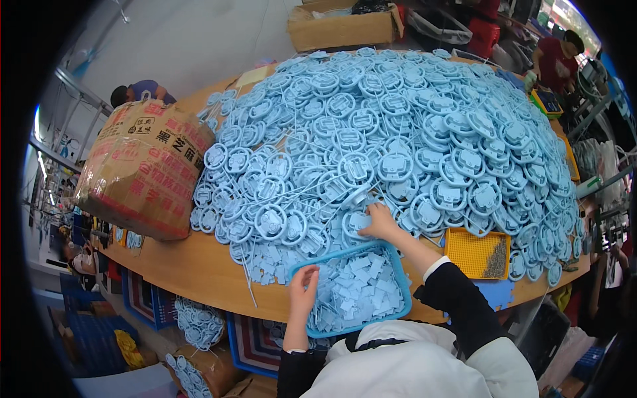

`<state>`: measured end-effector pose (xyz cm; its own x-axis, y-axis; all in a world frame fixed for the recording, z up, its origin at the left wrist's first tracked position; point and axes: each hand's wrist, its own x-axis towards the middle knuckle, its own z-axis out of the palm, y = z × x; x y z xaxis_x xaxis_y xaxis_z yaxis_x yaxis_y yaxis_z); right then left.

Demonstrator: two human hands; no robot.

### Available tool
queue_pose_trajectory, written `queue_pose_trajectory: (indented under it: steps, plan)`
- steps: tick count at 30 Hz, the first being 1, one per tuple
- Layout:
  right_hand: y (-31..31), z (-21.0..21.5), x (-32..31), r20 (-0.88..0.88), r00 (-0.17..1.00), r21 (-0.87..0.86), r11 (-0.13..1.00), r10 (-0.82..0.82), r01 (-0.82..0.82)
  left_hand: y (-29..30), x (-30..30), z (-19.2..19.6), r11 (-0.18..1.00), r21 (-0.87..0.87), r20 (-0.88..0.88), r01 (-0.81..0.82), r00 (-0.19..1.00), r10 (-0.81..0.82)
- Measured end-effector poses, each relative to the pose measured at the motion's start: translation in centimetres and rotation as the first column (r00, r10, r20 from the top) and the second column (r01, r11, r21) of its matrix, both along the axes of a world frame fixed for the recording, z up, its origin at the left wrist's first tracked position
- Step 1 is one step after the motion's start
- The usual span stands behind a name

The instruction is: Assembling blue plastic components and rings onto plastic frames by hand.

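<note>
I note a huge heap of pale blue moulded plastic rings covering the wooden table. A taped brown carton, printed red and black, stands left. A blue tray holds flat pieces. My right hand pinches a ring; my left hand, fingers curled, grips the tray rim.

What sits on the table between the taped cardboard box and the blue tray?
In the head view, between the taped cardboard box and the blue tray lie the pile's near edge of round blue plastic parts, loose small blue pieces and a strip of bare wooden table.
</note>
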<state>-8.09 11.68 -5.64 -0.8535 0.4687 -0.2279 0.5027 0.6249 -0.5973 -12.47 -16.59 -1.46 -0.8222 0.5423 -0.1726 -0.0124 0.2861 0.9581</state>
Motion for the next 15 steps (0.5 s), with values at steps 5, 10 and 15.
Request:
queue_pose_trajectory:
  steps: [5, 10, 15]
  plan:
    - [0.8, 0.0, 0.2, -0.046, 0.997, -0.255, 0.966, -0.062, 0.049, 0.9, 0.5, 0.5, 1.0, 0.011, -0.063, 0.005, 0.998, -0.005]
    - [3.1, 0.9, 1.0, -0.009, 0.991, -0.448, 0.886, -0.136, 0.118, 0.5, 0.9, 0.1, 1.0, 0.007, -0.042, 0.0, 0.999, 0.0]
    - [4.7, 4.0, 4.8, -0.118, 0.993, -0.379, 0.924, 0.0, -0.045, 2.7, -0.6, 0.9, 0.999, 0.039, -0.006, 0.021, 1.0, -0.021]
